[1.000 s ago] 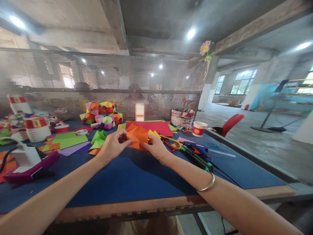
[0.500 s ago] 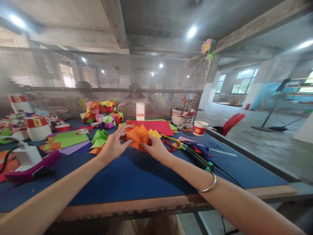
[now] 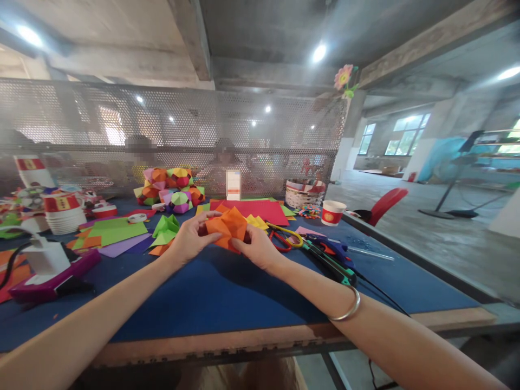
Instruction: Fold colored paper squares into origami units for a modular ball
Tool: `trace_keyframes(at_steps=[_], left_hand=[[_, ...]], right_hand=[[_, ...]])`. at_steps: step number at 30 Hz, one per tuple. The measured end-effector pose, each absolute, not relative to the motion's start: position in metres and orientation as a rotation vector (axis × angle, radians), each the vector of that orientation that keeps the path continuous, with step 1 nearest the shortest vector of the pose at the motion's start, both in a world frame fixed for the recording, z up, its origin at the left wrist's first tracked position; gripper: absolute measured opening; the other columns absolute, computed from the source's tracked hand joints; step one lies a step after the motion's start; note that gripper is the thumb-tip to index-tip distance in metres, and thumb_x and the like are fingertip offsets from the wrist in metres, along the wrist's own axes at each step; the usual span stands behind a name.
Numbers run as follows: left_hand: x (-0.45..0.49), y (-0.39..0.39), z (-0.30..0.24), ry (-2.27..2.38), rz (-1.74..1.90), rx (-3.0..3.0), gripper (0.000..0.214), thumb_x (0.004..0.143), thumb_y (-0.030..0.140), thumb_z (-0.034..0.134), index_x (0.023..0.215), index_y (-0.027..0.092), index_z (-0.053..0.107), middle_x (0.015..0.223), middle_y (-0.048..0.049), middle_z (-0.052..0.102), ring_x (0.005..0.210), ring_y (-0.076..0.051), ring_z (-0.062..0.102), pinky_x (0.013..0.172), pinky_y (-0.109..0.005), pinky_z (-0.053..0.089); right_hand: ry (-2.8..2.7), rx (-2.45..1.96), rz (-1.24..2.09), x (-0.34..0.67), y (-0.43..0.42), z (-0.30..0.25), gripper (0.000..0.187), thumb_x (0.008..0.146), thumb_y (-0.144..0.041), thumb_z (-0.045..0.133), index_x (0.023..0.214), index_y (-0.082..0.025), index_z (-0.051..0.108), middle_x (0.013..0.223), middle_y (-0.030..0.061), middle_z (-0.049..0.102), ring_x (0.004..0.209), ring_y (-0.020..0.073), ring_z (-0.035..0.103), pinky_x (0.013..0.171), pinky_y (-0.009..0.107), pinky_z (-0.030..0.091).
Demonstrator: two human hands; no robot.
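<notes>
Both my hands hold a folded orange paper piece (image 3: 229,227) a little above the blue table (image 3: 211,295). My left hand (image 3: 187,239) pinches its left side with thumb and fingers closed. My right hand (image 3: 258,248) grips its lower right edge, and a silver bangle (image 3: 345,309) sits on that wrist. Just behind the orange piece lie a red sheet (image 3: 255,210) and yellow folded bits (image 3: 255,221).
Scissors (image 3: 284,237) and a glue gun (image 3: 331,254) lie right of my hands. A red paper cup (image 3: 332,213) and a basket (image 3: 304,193) stand at the back right. Green folded paper (image 3: 166,229), coloured sheets (image 3: 109,233), paper balls (image 3: 170,192) and stacked cups (image 3: 62,212) crowd the left. A mesh screen (image 3: 170,135) backs the table.
My left hand's fingers have closed further over the orange piece's left side, and the piece has turned slightly and lifted a little. My right hand stays on it.
</notes>
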State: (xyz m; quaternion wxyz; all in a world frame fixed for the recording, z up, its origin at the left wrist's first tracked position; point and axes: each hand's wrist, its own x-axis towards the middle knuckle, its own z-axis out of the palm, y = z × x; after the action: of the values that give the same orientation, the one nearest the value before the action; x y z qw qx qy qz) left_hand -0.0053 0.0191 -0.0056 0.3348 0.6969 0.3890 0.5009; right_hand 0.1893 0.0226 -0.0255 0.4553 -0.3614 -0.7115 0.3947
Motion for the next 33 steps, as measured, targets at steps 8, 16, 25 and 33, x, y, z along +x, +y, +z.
trace_keyframes(at_steps=[8, 16, 25, 33], left_hand=[[-0.0077, 0.0234, -0.0100, 1.067, 1.370, 1.914, 0.051, 0.072, 0.029, 0.078, 0.122, 0.017, 0.072, 0.091, -0.0033, 0.081, 0.074, -0.019, 0.072, 0.068, -0.031, 0.059], [-0.0088, 0.0199, -0.0087, 1.229, 1.433, 2.209, 0.037, 0.077, 0.028, 0.077, 0.113, 0.020, 0.078, 0.093, -0.0036, 0.082, 0.072, -0.018, 0.070, 0.073, -0.032, 0.056], [-0.0091, 0.0205, -0.0065, 1.146, 1.452, 2.202, 0.012, 0.076, 0.025, 0.073, 0.088, 0.021, 0.075, 0.086, -0.0026, 0.081, 0.076, -0.018, 0.074, 0.075, -0.030, 0.058], [-0.0101, 0.0238, -0.0082, 1.135, 1.477, 2.135, 0.020, 0.075, 0.037, 0.075, 0.087, 0.020, 0.075, 0.092, -0.0060, 0.081, 0.075, -0.021, 0.075, 0.070, -0.031, 0.060]], right_hand=[[-1.782, -0.864, 0.926, 0.1873, 0.0220, -0.0273, 0.018, 0.080, -0.024, 0.066, 0.096, -0.018, 0.064, 0.095, 0.0053, 0.073, 0.086, 0.0219, 0.067, 0.073, 0.031, 0.053], [-1.791, -0.860, 0.965, 0.1887, 0.0207, -0.0263, 0.015, 0.079, -0.028, 0.065, 0.091, -0.020, 0.061, 0.075, -0.0001, 0.064, 0.076, 0.0185, 0.062, 0.064, 0.027, 0.048], [-1.797, -0.869, 0.985, 0.1892, 0.0202, -0.0257, 0.010, 0.079, -0.026, 0.063, 0.083, -0.020, 0.057, 0.068, -0.0019, 0.058, 0.071, 0.0169, 0.059, 0.062, 0.026, 0.045], [-1.783, -0.821, 1.032, 0.1878, 0.0187, -0.0237, 0.009, 0.079, -0.024, 0.064, 0.084, -0.019, 0.058, 0.072, -0.0017, 0.060, 0.068, 0.0144, 0.055, 0.062, 0.025, 0.043]])
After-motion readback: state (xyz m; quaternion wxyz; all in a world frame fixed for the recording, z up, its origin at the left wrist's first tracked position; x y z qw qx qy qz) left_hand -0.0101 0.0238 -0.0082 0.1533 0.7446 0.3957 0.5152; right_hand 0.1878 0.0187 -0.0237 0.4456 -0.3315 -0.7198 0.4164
